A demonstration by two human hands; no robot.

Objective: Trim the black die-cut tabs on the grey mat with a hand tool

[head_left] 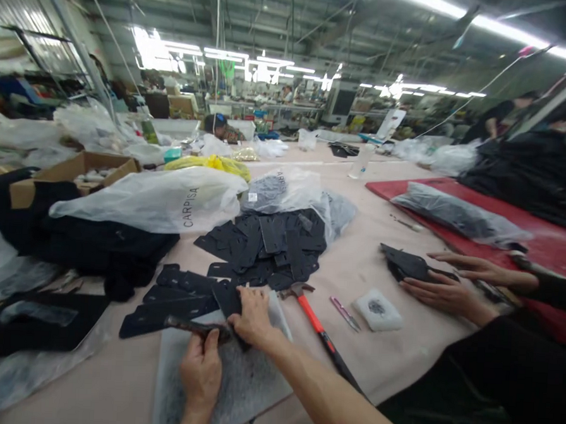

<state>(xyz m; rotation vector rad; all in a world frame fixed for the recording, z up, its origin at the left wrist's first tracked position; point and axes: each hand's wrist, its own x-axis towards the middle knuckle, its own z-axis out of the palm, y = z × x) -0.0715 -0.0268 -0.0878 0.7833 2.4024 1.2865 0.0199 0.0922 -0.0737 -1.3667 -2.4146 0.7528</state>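
Observation:
My left hand (201, 369) is closed around a dark rod-like tool (186, 324), with the thumb pressed on top; its exact kind does not show. Close beside it, my right hand (253, 315) grips a flat black strip (225, 297), fingers bent over its edge. Both hands are above a grey-white board (255, 381) on the table. Past the board lie more black strips (174, 304), some with small slots, and a larger heap of black pieces (272, 243). A claw hammer (317, 324) with an orange and black handle rests right of the board.
At the right, another person's hands (431, 289) hold a black piece (403, 262). Near them lie a pink-handled pointed tool (344, 311) and a white block (377, 309). White plastic bags (160, 199), a cardboard box (86, 164) and black fabric (96, 240) lie left.

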